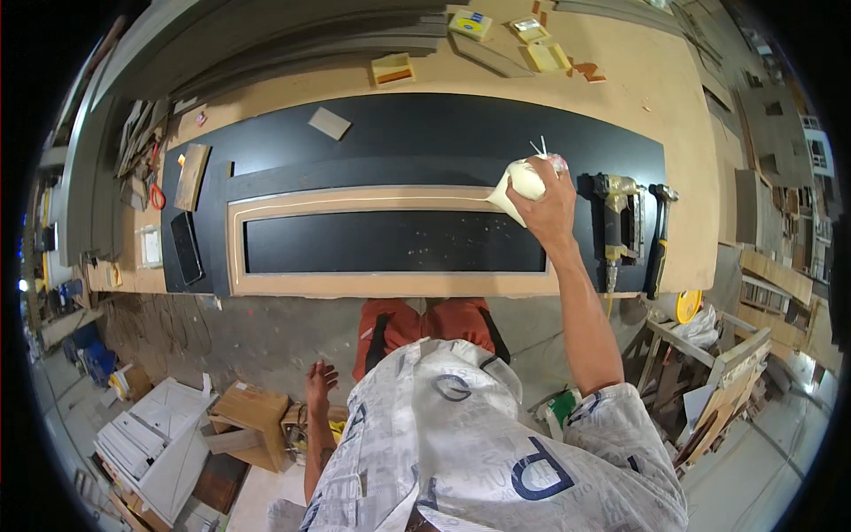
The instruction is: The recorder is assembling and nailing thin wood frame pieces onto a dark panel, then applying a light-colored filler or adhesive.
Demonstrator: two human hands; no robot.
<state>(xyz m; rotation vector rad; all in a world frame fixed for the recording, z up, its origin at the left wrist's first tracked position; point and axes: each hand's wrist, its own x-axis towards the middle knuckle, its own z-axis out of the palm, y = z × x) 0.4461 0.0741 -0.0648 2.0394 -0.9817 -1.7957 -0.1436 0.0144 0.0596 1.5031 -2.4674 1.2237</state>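
Note:
My right hand (551, 206) is closed around a soft, tied bag of cream-coloured glue (526, 183). The bag's narrow tip points left and touches the far strip of a tan wooden frame (236, 259). From the tip, a thin pale bead of glue (372, 199) runs left along that strip and bends down the left side. The frame lies on a large black panel (425, 133) and surrounds a black rectangle (381, 241) speckled with white bits. Below the table edge, away from the work, my left hand (321, 379) hangs with fingers apart and nothing in it.
On the panel's right lie a nail gun (615, 222) and a hammer (659, 239). To the left are a dark phone (186, 248) and a wood block (192, 177). Small yellow boxes (393, 70) and grey boards (301, 44) line the far side. A cardboard box (248, 421) stands behind me.

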